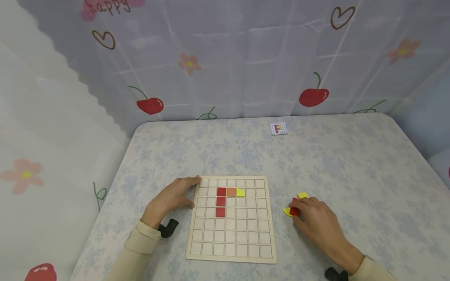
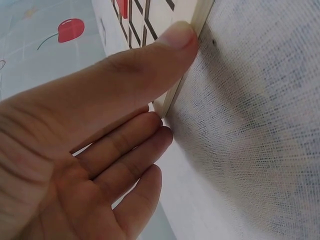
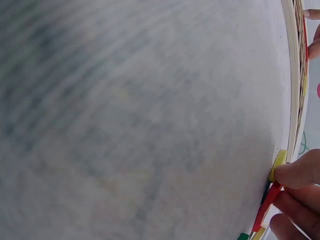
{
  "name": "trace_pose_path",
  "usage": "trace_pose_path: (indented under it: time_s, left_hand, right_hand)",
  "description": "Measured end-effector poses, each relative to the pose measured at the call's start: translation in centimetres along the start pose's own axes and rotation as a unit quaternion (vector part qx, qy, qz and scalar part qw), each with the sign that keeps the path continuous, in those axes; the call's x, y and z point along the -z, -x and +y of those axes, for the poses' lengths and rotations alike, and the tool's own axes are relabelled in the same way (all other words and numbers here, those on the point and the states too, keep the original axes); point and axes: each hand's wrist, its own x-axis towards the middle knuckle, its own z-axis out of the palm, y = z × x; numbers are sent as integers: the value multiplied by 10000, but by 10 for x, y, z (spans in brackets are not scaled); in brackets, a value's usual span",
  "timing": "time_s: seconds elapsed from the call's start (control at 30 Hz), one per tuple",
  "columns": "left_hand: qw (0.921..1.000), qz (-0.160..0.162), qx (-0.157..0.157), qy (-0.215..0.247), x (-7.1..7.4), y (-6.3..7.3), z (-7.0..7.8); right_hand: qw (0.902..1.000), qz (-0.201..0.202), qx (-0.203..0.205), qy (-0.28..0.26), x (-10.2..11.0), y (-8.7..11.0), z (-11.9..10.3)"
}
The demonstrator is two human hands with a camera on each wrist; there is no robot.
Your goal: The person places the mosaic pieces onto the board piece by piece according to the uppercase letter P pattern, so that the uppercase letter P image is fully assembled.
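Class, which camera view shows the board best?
Head view: the board shows almost whole, every row visible. Left wrist: only a corner, partly behind the left hand. Right wrist: a thin sliver, nearly edge-on.

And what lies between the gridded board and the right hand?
The head view shows bare tablecloth, then a yellow piece and a red piece pinched by the right hand.
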Motion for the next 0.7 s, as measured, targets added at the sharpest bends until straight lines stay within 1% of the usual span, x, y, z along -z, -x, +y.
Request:
trace_pose_path:
  time_s: [0.13, 0.33, 0.5, 0.7]
  left_hand:
    - [10000, -34, 11, 17, 0, 2, 0]
    - [10000, 13, -20, -27, 1, 2, -1]
    - [10000, 7, -74, -9, 1, 1, -3]
    - [9999, 16, -105, 4, -1, 0, -3]
  right_hand:
    - [10000, -11, 69, -41, -1, -1, -1]
    - [9998, 65, 146, 112, 0, -1, -1]
    - [9998, -67, 154, 77, 0, -1, -3]
    - [9998, -101, 186, -52, -2, -1, -3]
